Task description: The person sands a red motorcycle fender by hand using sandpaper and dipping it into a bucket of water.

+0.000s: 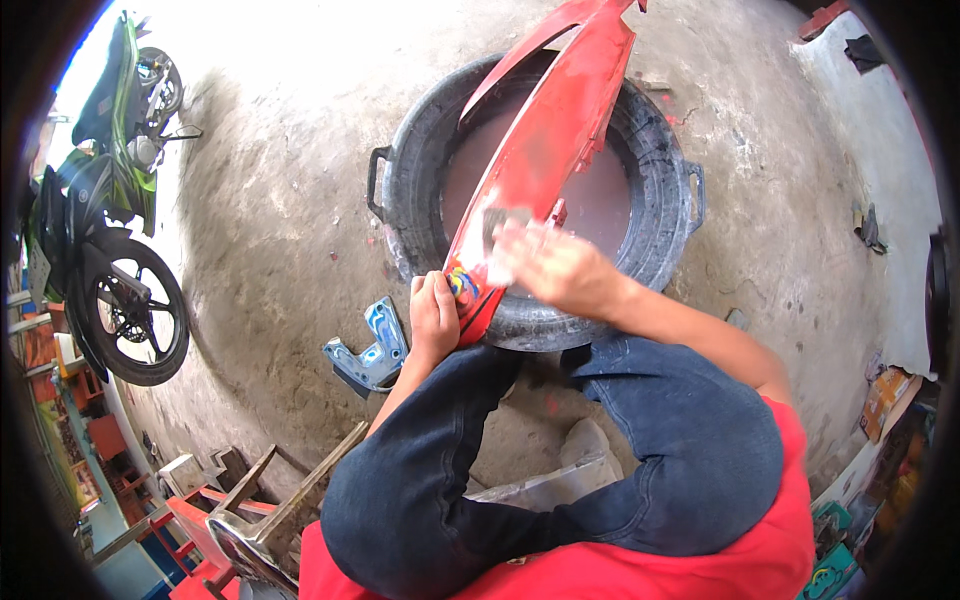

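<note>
A long red motorcycle body panel (545, 140) lies slantwise across a round black tub (660, 190) with two handles. Its near end, with a colourful sticker, rests by my left knee. My left hand (433, 315) is closed round that end's left edge. On the panel's lower part, my right hand (560, 268) presses a small dark grey sheet (494, 226), apparently sandpaper, with motion blurring its fingers. Pale, worn patches show in the red paint around it. Cloudy pinkish water (480, 160) stands in the tub, partly hidden by the panel.
A blue and white plastic part (375, 348) lies on the concrete floor (290, 200) left of the tub. At the far left stands a green and black motorcycle (120, 210). Wooden and red frames (245, 510) are at the lower left; a cardboard box (888, 402) sits at the right.
</note>
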### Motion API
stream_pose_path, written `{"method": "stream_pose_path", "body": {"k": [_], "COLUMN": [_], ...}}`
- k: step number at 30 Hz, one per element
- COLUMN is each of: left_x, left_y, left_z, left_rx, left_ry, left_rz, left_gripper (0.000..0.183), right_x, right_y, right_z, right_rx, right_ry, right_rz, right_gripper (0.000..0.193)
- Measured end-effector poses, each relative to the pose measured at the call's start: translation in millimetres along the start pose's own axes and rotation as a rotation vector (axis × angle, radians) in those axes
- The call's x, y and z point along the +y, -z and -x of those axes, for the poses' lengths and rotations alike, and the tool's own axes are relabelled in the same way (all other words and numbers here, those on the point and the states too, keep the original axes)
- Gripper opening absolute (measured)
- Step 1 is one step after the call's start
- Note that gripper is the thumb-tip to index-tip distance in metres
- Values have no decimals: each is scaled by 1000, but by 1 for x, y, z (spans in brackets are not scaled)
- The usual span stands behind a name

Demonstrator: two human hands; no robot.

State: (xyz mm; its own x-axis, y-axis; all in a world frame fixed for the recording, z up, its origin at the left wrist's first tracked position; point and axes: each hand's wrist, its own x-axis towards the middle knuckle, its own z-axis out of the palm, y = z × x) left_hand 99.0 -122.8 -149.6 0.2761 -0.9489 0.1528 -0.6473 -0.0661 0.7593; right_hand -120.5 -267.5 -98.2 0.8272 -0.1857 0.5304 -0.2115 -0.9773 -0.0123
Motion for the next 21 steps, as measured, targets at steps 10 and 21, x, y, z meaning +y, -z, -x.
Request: {"method": "stream_pose_path", "body": {"k": [10,21], "left_x": [-2,2], "left_y": [-1,2], "left_z": [-1,0], "left_rx": [7,36], "left_ry": [4,9], "left_rz": [4,-7], "left_gripper": [34,34], "right_x": [-3,27], "right_y": [-3,1], "right_z": [-13,-21], "right_rx": [78,35], "right_ry": [4,-61], "right_rz": [6,24], "right_gripper": [31,35]}}
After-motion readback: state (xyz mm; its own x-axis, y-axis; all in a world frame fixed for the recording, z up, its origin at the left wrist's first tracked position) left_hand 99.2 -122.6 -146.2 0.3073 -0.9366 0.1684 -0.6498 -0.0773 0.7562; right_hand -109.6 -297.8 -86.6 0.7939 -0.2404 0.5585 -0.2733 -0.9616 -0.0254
